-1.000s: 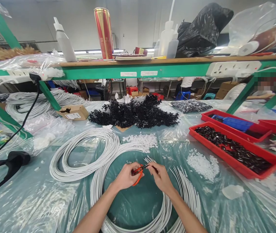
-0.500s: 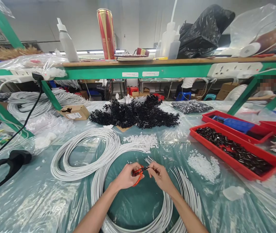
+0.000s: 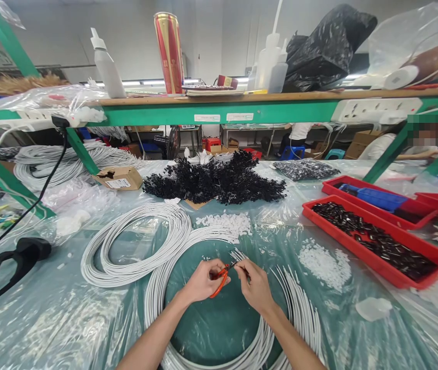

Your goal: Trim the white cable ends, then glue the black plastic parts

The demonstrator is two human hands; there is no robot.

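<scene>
Arms reach in low, wrists angled inward, hands nearly meeting over a round coil of smooth white wire (image 3: 154, 293) on the plastic-covered counter (image 3: 88, 321). Left hand (image 3: 202, 281) — fingers curled snugly round orange-handled pliers (image 3: 221, 285). Right hand (image 3: 255, 285) — fingers bent at the plier tips; can't tell how closed, or on what.

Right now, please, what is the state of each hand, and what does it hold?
Left hand: closed, holding the orange-handled pliers.
Right hand: closed in a pinch by the pliers' tip; what it holds cannot be told.
</scene>
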